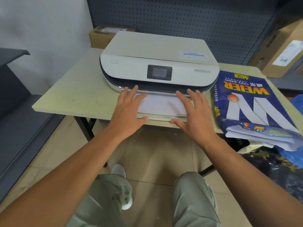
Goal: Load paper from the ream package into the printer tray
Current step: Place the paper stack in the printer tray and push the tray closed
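Note:
A white printer (157,59) with a small dark screen sits on a pale table (78,89). Its paper tray (157,117) is pulled out in front, with a stack of white paper (161,104) lying in it. My left hand (129,110) rests flat on the left side of the stack, fingers spread, thumb at the tray's front edge. My right hand (195,112) lies spread on the right side, thumb also at the front edge. The blue ream package (249,102) lies to the right of the printer, open at its near end with sheets sticking out.
Cardboard boxes stand behind the printer (105,36) and on a shelf at the right (283,51). A dark pegboard wall (180,15) runs behind. Dark shelving (19,102) is at the left. A blue bag (295,128) and dark plastic lie lower right.

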Demonstrator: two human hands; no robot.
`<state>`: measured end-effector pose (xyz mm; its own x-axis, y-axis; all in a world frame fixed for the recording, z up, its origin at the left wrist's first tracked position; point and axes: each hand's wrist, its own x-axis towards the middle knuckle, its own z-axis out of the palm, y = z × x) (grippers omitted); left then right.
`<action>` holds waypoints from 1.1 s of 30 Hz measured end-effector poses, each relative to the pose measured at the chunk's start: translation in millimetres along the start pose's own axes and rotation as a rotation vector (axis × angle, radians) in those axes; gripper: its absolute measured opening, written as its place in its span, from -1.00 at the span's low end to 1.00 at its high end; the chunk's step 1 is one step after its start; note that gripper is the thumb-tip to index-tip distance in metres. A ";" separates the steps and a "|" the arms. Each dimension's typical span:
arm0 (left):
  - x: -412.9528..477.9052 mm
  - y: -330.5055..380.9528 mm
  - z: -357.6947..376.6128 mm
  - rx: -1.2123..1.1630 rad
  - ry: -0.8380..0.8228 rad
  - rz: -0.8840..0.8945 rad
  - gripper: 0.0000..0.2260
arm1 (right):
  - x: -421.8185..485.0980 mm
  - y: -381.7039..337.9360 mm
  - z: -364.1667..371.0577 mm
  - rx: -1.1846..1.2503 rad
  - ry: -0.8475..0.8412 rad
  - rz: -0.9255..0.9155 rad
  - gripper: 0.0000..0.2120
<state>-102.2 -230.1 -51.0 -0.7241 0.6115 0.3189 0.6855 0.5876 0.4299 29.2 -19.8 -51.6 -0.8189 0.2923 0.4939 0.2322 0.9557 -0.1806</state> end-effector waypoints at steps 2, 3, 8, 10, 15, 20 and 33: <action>4.7 -2.9 0.3 0.027 0.024 0.007 -0.29 | 5.1 1.7 2.4 -0.035 0.007 -0.030 -0.16; 7.0 -4.9 0.5 0.048 0.035 0.014 -0.27 | 7.7 2.9 3.6 -0.054 0.004 -0.046 -0.17; 22.9 -9.9 4.3 0.223 0.074 0.116 -0.19 | 24.4 6.9 3.9 -0.163 -0.037 -0.101 -0.18; 30.5 -9.3 5.9 0.284 0.069 0.154 -0.20 | 30.4 7.6 5.1 -0.176 -0.048 -0.107 -0.17; 48.6 -11.1 7.8 0.401 0.060 0.218 -0.21 | 43.2 11.4 9.9 -0.200 -0.047 -0.119 -0.18; 58.3 -15.0 12.5 0.459 0.064 0.243 -0.24 | 47.8 12.3 17.1 -0.178 -0.044 -0.116 -0.19; 69.7 -21.7 16.1 0.458 0.161 0.232 -0.19 | 63.6 14.8 22.8 -0.233 0.027 -0.145 -0.21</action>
<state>-166.3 -191.8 -51.7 -0.5273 0.6850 0.5027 0.7657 0.6396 -0.0682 -31.4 12.2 -42.2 -0.8388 0.1494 0.5236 0.2303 0.9687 0.0925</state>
